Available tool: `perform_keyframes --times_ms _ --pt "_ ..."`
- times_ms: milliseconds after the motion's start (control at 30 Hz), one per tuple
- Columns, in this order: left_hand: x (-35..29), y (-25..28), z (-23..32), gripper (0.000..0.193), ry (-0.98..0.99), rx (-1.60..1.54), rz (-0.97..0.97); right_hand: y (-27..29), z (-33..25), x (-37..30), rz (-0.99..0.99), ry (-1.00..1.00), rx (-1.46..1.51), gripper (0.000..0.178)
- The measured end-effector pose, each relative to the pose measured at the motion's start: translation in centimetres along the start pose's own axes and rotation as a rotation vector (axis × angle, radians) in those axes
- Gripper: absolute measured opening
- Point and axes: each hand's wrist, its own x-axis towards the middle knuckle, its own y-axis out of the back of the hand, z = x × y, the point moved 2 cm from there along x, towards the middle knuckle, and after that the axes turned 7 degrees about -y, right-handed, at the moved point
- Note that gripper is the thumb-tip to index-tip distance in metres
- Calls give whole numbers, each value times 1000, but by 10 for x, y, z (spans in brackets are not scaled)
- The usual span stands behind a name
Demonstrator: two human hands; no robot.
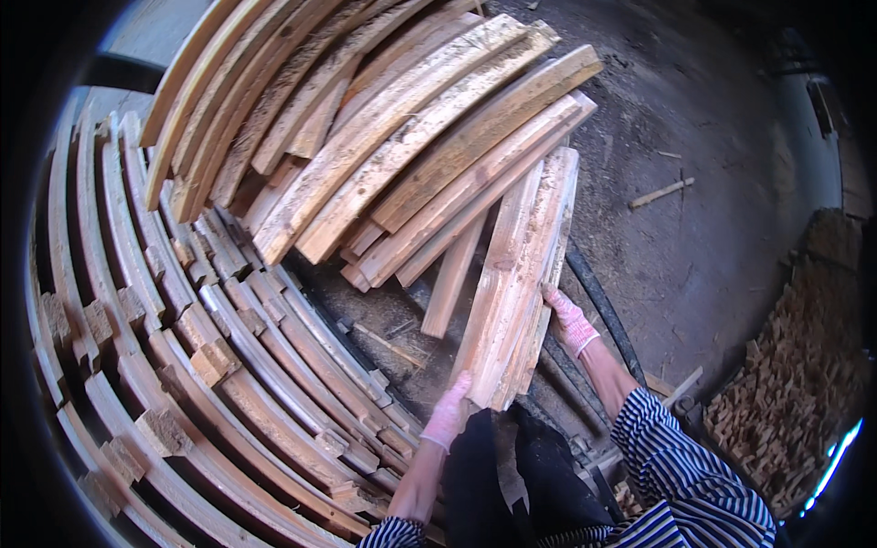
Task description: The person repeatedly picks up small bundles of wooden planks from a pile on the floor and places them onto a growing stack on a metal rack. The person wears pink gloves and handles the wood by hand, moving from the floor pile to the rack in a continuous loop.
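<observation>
Both of my hands wear pink gloves and grip a bundle of rough wooden boards point(510, 283) in front of my legs. My left hand point(448, 416) is at the near left corner, its thumb against the board edge. On the right side, my right hand point(568, 320) holds the bundle's edge, its fingers partly hidden beneath the wood. The far end of the bundle lies beside a big pile of loose boards point(411, 137). A single narrow board point(454, 274) sticks out of that pile, just left of the bundle.
Long rows of stacked boards point(247, 393) with small spacer blocks fill the left side. Dark hoses or bars point(603, 301) run by my right hand. Wood scraps lie on the dusty floor point(676, 265), including a stick point(661, 194). A heap of short wood pieces point(786, 393) stands at right.
</observation>
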Motion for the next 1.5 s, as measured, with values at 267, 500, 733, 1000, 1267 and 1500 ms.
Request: perform_keyframes --times_ms 267,500,733,1000,1267,1500 --pt "73 -16 79 87 357 1922 -86 83 8 19 219 -54 -235 101" --pt "130 -58 133 105 -444 1916 192 81 27 74 162 18 359 97" --pt "143 -68 67 120 -341 1143 79 108 32 80 80 35 272 76" --pt "186 -69 56 133 -260 692 -255 101 6 57 41 12 220 63" --pt "76 -126 43 125 -203 717 -262 77 27 -46 10 -39 318 70" --pt "-80 -154 21 109 -33 886 -190 32 94 -216 42 -156 503 76"
